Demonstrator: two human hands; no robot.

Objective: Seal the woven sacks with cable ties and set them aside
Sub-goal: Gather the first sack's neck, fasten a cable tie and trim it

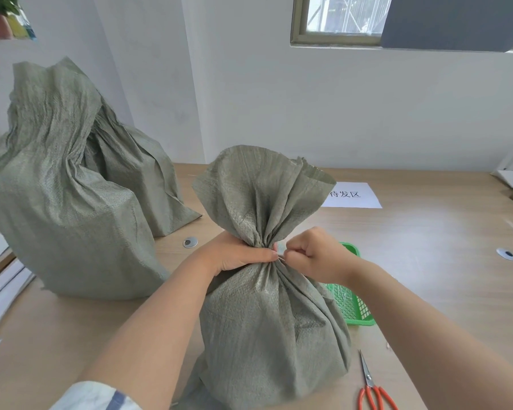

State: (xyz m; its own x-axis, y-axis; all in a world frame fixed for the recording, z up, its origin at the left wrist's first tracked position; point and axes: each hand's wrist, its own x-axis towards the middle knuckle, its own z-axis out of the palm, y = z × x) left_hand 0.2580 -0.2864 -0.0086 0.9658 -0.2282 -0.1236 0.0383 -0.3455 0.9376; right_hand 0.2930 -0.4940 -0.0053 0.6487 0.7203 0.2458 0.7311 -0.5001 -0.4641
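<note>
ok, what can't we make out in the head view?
Cable tie: any tie at the neck of the near grey-green woven sack is covered by the fingers of the left hand and right hand; threaded or not, unclear.
Green plastic mesh basket: mostly behind that sack; contents unreadable.
Orange-handled scissors: handles cut by the bottom edge.
Rear woven sack: mouth hidden by the large left woven sack.

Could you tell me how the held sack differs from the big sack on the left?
The held sack is bunched tight at the neck, gripped by the left hand, right hand pinching; the big sack hangs loose, untouched. It also looks taller. Both are grey-green, woven, upright.
</note>
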